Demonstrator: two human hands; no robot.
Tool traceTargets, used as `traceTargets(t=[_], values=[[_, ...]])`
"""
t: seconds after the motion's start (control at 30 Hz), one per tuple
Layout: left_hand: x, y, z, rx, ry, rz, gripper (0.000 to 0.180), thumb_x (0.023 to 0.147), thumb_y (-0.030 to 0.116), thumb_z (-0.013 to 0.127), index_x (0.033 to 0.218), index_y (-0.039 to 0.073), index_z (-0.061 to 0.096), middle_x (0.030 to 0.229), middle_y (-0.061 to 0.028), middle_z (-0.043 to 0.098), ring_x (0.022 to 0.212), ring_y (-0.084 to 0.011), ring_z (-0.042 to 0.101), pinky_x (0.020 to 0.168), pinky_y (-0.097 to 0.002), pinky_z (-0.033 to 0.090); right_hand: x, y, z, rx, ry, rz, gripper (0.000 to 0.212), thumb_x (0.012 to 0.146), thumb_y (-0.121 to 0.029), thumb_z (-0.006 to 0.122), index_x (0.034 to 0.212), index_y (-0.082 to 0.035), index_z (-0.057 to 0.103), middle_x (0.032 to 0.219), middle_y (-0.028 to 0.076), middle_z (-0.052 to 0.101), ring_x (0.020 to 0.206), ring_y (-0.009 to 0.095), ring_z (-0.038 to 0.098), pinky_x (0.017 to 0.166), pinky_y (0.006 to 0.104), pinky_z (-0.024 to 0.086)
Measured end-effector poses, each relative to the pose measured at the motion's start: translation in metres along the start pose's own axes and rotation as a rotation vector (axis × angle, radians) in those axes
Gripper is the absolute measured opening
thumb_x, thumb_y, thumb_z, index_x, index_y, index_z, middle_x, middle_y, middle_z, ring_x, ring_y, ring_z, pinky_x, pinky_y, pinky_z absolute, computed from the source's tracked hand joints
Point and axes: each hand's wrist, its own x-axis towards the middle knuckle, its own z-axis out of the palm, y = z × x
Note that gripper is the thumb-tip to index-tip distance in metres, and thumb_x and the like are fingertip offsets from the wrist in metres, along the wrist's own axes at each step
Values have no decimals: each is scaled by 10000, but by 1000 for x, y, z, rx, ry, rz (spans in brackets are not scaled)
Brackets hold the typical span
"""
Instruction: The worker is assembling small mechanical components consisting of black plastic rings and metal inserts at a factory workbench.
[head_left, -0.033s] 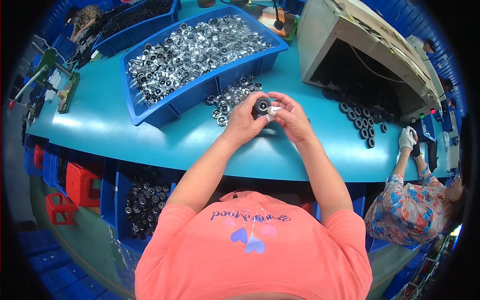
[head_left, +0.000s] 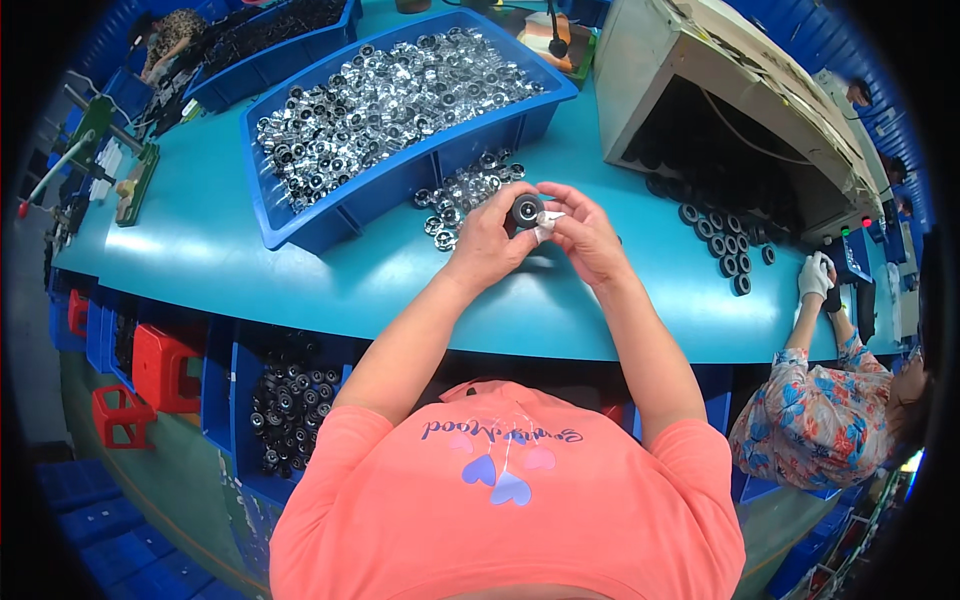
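Observation:
A small black wheel [head_left: 527, 210] with a shiny metal hub is held up over the table's front part. My left hand [head_left: 485, 245] is closed around it, thumb below and fingers behind. My right hand [head_left: 590, 240] is close against the wheel's right side, thumb and fingers pinched at a white cloth-like scrap [head_left: 545, 228]. Whether that scrap is loose or wrapped on a thumb I cannot make out. Just beyond my left hand lies a loose pile of shiny metal hubs [head_left: 450, 205].
A blue bin [head_left: 345, 225] full of metal hubs stands behind. At right, black tyre rings [head_left: 728, 245] lie before a cream box-like housing [head_left: 640, 90]. A co-worker's gloved hand [head_left: 815, 277] is further right. Below the table edge, a blue bin holds finished-looking black wheels [head_left: 290, 405].

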Motion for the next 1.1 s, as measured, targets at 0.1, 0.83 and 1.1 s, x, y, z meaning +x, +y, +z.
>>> traceTargets(t=[0.1, 0.83, 1.1], values=[[-1, -1, 1, 37, -17, 4, 463, 819, 113, 799, 1235, 79, 600, 998, -106, 714, 901, -234, 719, 792, -349, 569, 2, 8, -7, -47, 17, -4, 501, 852, -4, 651, 1335, 51, 528, 1115, 112, 664, 991, 160, 658, 863, 287, 544], [8, -21, 0, -672, -73, -337, 308, 1040, 101, 489, 1301, 2, 616, 981, -82, 694, 634, -76, 585, 547, -239, 525, 15, 19, -18, 48, 32, 13, 381, 941, -75, 658, 1298, 9, 556, 1070, 95, 694, 896, 155, 690, 806, 268, 572], [9, -9, 4, -661, -126, -308, 549, 912, 27, 707, 1424, 19, 508, 1126, -67, 674, 870, -98, 652, 614, -240, 546, 13, 20, -19, 97, 46, -35, 287, 952, -90, 649, 1219, 9, 617, 1081, 79, 692, 887, 133, 683, 812, 288, 570]])
